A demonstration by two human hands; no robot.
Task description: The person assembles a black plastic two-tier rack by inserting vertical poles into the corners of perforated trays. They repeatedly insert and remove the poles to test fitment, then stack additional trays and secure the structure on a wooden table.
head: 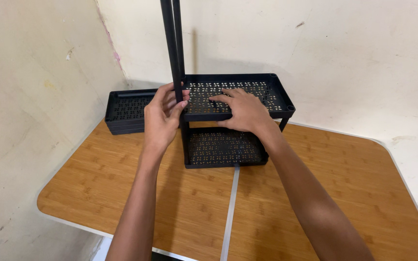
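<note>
Wooden table (315, 193), pale seam down the middle. Lower black perforated tray (223, 147) sits on it, upper tray (267, 94) stacked above on corner posts. Left hand (163, 116) clenched around two upright black poles (172, 43) at upper tray's front-left corner. Right hand (243, 108) flat on upper tray, fingers spread, gripping nothing. Spare trays (124, 108) stacked behind left, against the wall (354, 53).

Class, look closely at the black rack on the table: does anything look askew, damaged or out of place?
Nothing on the rack itself. The upper tray sits level above the lower tray, left hand on the pole, right hand flat on the tray. Only the wall is scuffed and stained.
</note>
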